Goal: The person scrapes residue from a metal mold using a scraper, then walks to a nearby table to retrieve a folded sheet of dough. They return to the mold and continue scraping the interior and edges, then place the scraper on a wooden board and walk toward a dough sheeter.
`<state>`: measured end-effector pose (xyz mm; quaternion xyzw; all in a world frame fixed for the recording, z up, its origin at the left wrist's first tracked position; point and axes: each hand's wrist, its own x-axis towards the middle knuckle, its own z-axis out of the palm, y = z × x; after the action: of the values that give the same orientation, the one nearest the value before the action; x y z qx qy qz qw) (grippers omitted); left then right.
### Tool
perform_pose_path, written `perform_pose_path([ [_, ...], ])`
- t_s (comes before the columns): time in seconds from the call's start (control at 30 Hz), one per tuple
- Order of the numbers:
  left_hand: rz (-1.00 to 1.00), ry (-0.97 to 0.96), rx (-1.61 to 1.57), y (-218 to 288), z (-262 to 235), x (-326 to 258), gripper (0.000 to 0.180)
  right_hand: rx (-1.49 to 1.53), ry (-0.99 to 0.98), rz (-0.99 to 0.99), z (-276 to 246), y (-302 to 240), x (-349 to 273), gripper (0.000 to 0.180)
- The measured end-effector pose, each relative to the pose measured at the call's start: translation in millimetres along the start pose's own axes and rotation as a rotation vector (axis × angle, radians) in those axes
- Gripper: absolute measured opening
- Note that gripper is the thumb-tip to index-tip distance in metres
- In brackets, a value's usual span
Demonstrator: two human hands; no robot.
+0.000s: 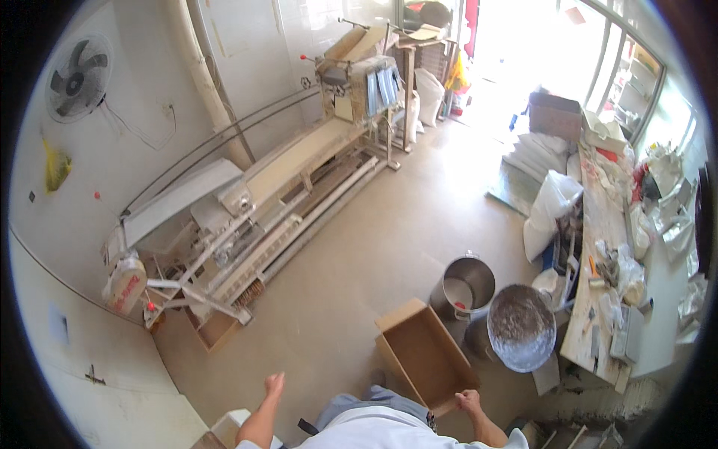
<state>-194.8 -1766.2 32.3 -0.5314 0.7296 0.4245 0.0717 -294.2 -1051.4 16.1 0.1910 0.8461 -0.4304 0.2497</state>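
Head view — open cardboard box point(426, 348) on floor, just in front of person. R hand point(469, 400) at its near R corner, fingers curled; can't tell if it grips the rim. L hand point(275, 384) well apart, in loose fist, nothing seen in it. Just beyond box: steel pot point(481, 278) w/ handles, then bucket point(523, 359) w/ greyish contents. Cluttered workbench point(580, 344) far R; long conveyor machine point(299, 157) L — wall fan point(77, 78) behind.

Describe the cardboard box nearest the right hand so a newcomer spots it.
On the floor between the long machine and the cluttered workbench, find the metal pot. Below-left of it in view, by the right hand, is the box: brown, open-topped, rectangular, unlike the round pot and bucket.
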Motion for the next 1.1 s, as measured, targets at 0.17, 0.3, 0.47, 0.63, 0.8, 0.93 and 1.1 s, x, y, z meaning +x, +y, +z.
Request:
perform_pose_path([
  [0.17, -0.609, -0.126, -0.405, -11.3, -33.7, 23.7, 0.03, 0.062, -0.087, -0.108, 1.2, -204.1, 156.9, 0.017],
  [0.3, -0.725, -0.264, -0.462, 45.1, -9.4, 84.3, 0.025, 0.035, 0.012, -0.264, 9.7, -335.2, 265.1, 0.014],
  [0.47, -0.56, -0.454, -0.409, 210.7, 37.0, 251.1, 0.021, 0.187, 0.136, -0.103, 48.5, -395.7, 343.5, 0.006],
  [0.63, -0.135, -0.54, -0.072, 513.8, 121.7, 444.1, 0.011, 0.103, 0.135, -0.099, 105.6, -373.5, 339.6, 0.01],
  [0.8, 0.285, -0.693, -0.083, 816.5, 249.3, 529.6, 0.015, -0.044, -0.035, 0.238, 92.3, -400.2, 367.7, 0.019],
  [0.93, 0.306, -0.794, -0.103, 971.5, 350.6, 517.6, 0.017, 0.007, -0.01, 0.295, 25.8, -473.7, 480.3, 0.02],
  [1.1, 0.239, -0.828, -0.172, 1066.9, 440.6, 497.3, 0.019, 0.172, 0.065, 0.226, -94.8, -557.6, 665.6, 0.021],
])
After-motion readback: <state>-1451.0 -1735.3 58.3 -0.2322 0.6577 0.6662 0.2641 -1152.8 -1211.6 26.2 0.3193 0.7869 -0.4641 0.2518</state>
